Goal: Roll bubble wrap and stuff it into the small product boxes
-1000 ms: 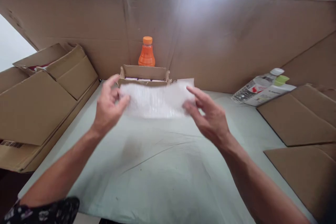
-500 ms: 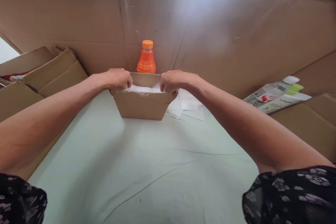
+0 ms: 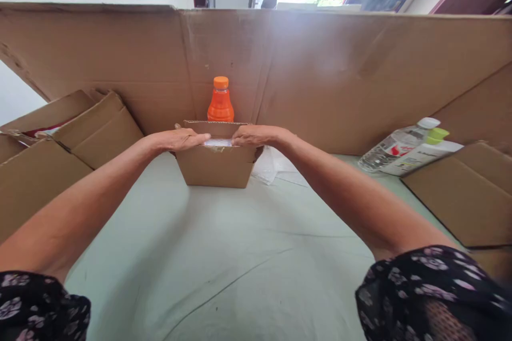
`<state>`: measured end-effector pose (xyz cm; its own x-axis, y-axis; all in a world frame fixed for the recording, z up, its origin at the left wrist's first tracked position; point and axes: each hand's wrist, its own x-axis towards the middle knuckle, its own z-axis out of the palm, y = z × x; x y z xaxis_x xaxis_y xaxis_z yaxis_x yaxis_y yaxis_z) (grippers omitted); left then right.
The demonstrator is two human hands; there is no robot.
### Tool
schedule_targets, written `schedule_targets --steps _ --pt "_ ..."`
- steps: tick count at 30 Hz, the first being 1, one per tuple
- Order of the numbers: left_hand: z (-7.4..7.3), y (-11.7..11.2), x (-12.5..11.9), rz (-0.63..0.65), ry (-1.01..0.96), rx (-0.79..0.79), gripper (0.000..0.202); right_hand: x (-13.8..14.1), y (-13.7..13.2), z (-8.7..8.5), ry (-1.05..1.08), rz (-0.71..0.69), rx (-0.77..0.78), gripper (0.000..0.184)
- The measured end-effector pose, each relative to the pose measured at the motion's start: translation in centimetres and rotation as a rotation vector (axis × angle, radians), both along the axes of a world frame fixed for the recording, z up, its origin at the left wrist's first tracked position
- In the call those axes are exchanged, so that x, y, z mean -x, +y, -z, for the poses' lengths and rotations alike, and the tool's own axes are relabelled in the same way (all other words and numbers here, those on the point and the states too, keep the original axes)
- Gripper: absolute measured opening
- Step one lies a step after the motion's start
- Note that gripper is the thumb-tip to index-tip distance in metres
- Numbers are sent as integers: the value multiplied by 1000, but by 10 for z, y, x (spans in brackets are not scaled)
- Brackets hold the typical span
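A small open cardboard box point(image 3: 216, 168) stands on the pale green cloth, with white wrapping point(image 3: 218, 142) showing inside its opening. My left hand point(image 3: 186, 139) lies over the left part of the opening, fingers stretched towards the middle and touching the wrapping. From the right, my right hand point(image 3: 251, 134) reaches over the rim, its fingers extended and bent down onto the wrapping. Their tips are partly hidden by the box's front wall. Just behind the box is an orange bottle point(image 3: 221, 101) with an orange cap, its lower part covered.
Clear bubble wrap point(image 3: 267, 166) lies right of the box. Larger cardboard boxes stand at left point(image 3: 44, 181) and right point(image 3: 460, 192). A clear plastic bottle point(image 3: 394, 146) leans beside a white pack with a green cap point(image 3: 436, 136). A tall cardboard panel point(image 3: 340, 80) closes off the back.
Both hands have moved inward from the box's rim to the middle of its opening, and their curled fingers have straightened. The view has tilted up slightly.
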<state>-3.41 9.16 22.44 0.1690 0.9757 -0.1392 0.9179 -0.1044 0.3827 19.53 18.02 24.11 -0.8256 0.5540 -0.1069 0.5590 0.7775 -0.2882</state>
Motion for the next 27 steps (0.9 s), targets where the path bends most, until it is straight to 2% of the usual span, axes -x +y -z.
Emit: schedule_targets --steps 2,4,6,7,9,12,15,17,19,21,23,25,27 --pt "5 -16 1 -73 -185 -146 56 -16 -4 6 166 53 -14 23" --pt "18 -40 10 -195 -366 -440 49 -42 -17 17 395 155 -113 28" --pt "40 -64 22 -385 -481 -704 42 -71 -34 37 559 292 -165 27" --pt "53 -74 26 -473 -527 -759 43 -82 -41 51 593 353 -141 27" --pt "82 -81 30 -564 -625 -721 57 -90 -50 83 627 443 -36 36" --pt "114 -66 18 -567 -736 -547 67 -70 -49 125 623 465 132 59" --pt "125 -54 -12 -619 -762 -505 57 -49 -45 140 648 495 187 52" --pt "129 -66 -36 -653 -748 -523 52 -57 -55 140 685 540 170 43" --pt "134 -101 -61 -642 -722 -526 48 -81 -76 140 702 556 161 38" --pt "142 -151 -82 -585 -692 -541 44 -109 -101 143 717 559 181 36" --pt "151 -203 -97 -578 -646 -550 41 -122 -121 147 747 524 234 39" --pt "159 -244 -102 -649 -608 -591 44 -108 -128 151 777 440 299 43" --pt "167 -266 -95 -752 -584 -617 50 -69 -123 157 812 333 339 50"
